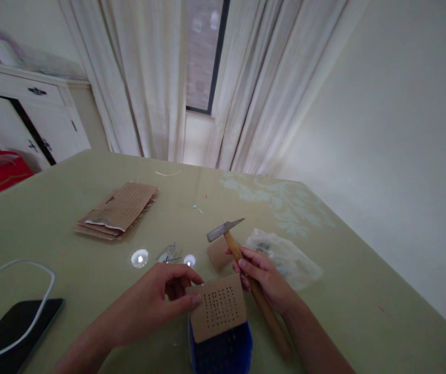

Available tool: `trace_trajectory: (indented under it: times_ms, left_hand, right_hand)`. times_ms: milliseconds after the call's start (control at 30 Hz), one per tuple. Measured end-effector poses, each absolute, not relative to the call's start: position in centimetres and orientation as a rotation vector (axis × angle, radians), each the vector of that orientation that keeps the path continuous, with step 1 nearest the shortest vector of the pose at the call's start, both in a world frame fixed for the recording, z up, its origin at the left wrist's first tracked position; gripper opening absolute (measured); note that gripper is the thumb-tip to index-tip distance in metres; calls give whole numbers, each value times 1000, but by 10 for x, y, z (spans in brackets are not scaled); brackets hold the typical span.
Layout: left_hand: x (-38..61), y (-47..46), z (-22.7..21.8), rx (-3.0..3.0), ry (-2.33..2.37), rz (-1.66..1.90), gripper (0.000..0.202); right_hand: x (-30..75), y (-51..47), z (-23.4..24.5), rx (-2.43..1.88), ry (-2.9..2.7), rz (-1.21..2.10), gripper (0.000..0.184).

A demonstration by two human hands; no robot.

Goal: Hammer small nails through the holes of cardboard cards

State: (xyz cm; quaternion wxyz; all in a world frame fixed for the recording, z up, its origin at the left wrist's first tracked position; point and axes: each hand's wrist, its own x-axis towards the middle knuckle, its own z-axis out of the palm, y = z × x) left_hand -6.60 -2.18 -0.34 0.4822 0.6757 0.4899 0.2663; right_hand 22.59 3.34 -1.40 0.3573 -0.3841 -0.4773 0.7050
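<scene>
My right hand (262,272) is wrapped round the wooden handle of a hammer (260,301), its metal head up and to the left. A piece of brown cardboard (221,306) with rows of small punched holes rests tilted on a dark blue container (223,353). At the cardboard's upper left corner, my left hand (164,293) closes on it, thumb on its face and index finger at the top edge. A tiny shiny speck shows by the index fingertip, too small to name. Several nails (171,253) lie loose just beyond my left hand.
Punched cardboard sheets (123,208) lie stacked at the left. Behind my right hand are a clear plastic bag (285,257) and a small cardboard piece (219,253). A black tablet-like device (20,327) and a white cable (46,306) occupy the table's near left.
</scene>
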Motion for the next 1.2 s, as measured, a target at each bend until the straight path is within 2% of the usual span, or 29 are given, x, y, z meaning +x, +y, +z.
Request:
trace_trajectory:
  times_ms: [333, 500, 567, 700, 933, 1100, 1200]
  left_hand:
    - [-74, -18, -16, 1614, 1369, 788, 43]
    - [-99, 8, -22, 1691, 2023, 828, 42]
    - [-103, 14, -28, 1706, 2140, 757, 39]
    - [-101, 20, -42, 1728, 2106, 645, 36]
    - [-97, 24, -58, 1819, 2123, 715, 21]
    - [-88, 20, -47, 1845, 2039, 901, 26]
    - [-69, 7, -29, 1736, 1689, 1194, 34]
  right_hand:
    - [224, 24, -17, -953, -1049, 1874, 44]
    - [223, 25, -17, -936, -1018, 1875, 45]
    - [223, 25, -18, -946, -1013, 1875, 45]
    - [221, 25, -18, -968, -1008, 1873, 44]
    - [221, 25, -19, -967, -1008, 1873, 42]
    - [222, 27, -21, -952, -1041, 1856, 40]
    - [223, 31, -23, -915, -1109, 1838, 43]
